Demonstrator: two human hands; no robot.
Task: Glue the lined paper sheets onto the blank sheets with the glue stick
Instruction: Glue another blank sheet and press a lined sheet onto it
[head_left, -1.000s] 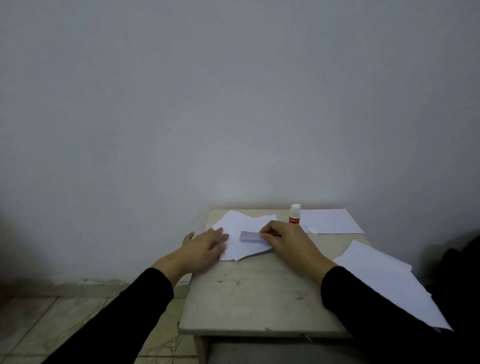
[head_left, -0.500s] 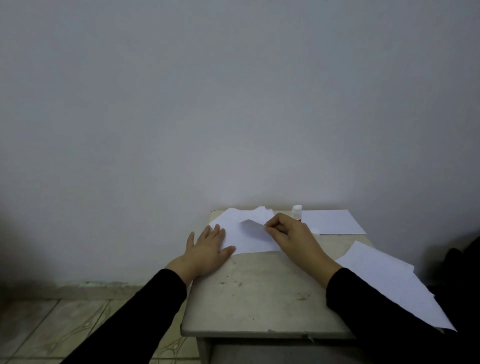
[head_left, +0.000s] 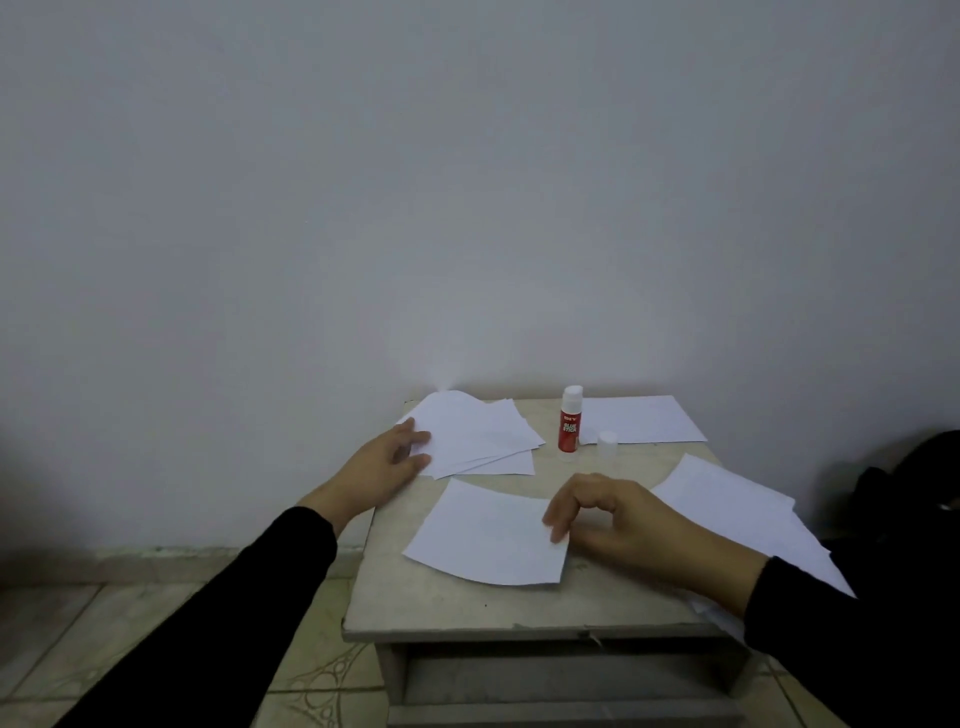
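Observation:
A single white sheet (head_left: 483, 535) lies in the middle of the small table (head_left: 467, 608). My right hand (head_left: 618, 519) pinches its right edge between thumb and fingers. My left hand (head_left: 382, 462) rests with relaxed fingers on the left edge of a fanned stack of white sheets (head_left: 478, 436) at the back left. A red and white glue stick (head_left: 570, 423) stands upright and uncapped behind the single sheet, with its clear cap (head_left: 607, 444) beside it on the right.
Another sheet (head_left: 639, 418) lies at the back right by the wall. More sheets (head_left: 737, 514) hang over the table's right edge. A dark object (head_left: 914, 478) sits at the far right. Tiled floor (head_left: 78, 623) lies to the left.
My right hand has drawn one sheet off the back-left stack toward me and laid it in the middle of the table. My left hand stayed on the stack.

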